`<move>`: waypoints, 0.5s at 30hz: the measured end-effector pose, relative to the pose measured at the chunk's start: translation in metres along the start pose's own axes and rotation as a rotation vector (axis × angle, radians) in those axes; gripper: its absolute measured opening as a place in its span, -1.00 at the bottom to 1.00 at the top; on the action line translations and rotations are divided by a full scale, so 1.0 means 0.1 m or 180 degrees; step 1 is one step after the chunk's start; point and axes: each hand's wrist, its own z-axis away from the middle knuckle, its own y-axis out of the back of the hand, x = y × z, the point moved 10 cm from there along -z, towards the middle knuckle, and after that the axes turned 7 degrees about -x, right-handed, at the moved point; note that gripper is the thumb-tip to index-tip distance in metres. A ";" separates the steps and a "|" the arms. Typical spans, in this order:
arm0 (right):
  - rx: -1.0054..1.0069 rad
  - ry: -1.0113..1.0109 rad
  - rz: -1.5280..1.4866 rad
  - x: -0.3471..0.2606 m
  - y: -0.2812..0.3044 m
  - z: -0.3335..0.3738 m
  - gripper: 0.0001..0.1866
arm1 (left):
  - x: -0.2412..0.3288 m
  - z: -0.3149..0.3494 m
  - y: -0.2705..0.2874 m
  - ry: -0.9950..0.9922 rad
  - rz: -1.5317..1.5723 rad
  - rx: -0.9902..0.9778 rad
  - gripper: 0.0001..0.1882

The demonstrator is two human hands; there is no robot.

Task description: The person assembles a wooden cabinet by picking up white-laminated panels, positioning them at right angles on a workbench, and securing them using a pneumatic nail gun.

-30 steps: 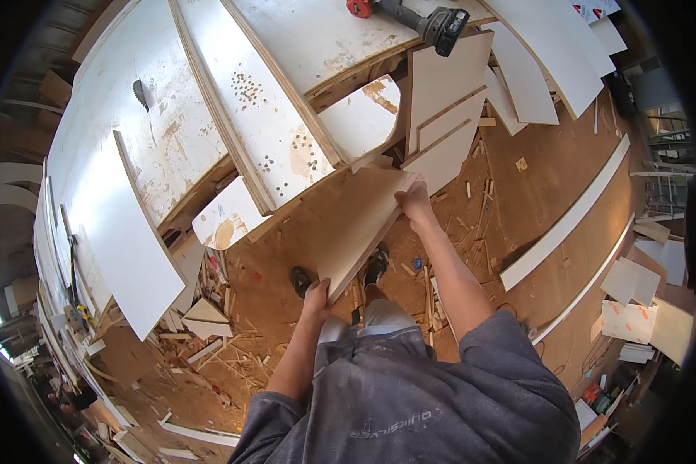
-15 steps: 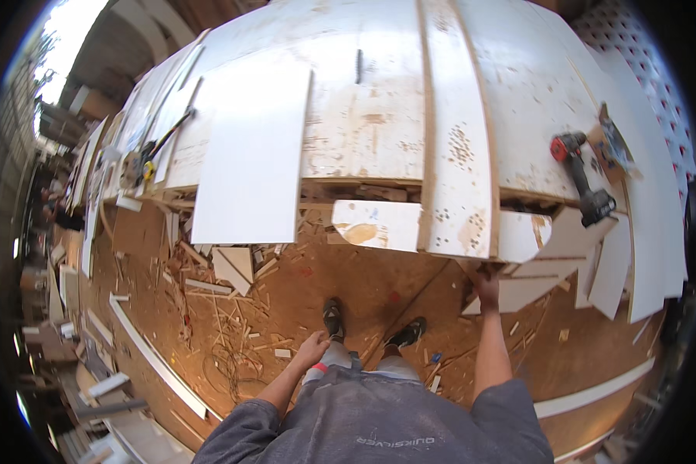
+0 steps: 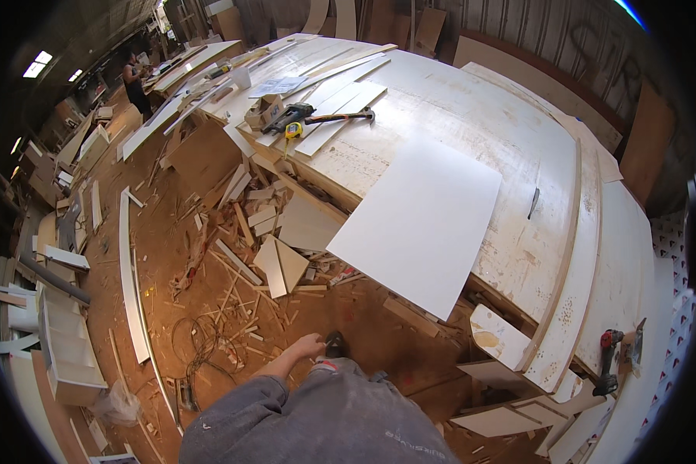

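My left hand (image 3: 309, 346) hangs low in front of me, above my shoe and apart from the workbench. Its fingers point down and are mostly hidden, so their closure cannot be made out; nothing shows in it. My right hand is out of view. Nearest on the bench lies a large white panel (image 3: 421, 224), jutting over the front edge. Beyond it are a hammer (image 3: 340, 117), a black power tool (image 3: 289, 116) and a yellow tape measure (image 3: 293, 131). A thin dark tool (image 3: 533, 203) rests right of the panel, and a red-and-black cordless drill (image 3: 608, 362) farther right.
Wood offcuts (image 3: 282, 263) lie heaped under the bench's front edge. A tangled cable (image 3: 201, 340) and a long white strip (image 3: 131, 278) are on the brown floor at left. Another person (image 3: 135, 85) stands at the far left beside a further bench.
My view has swung left, bringing the far left of the workshop into sight. My right hand, earlier at the bench's underside near the right end, has left view. My left hand still hangs low.
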 end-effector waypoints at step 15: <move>-0.1764 0.1579 0.0549 -6.23 -1.55 -0.08 -0.58 | -2.32 0.86 1.87 0.1317 0.2656 0.1514 -0.60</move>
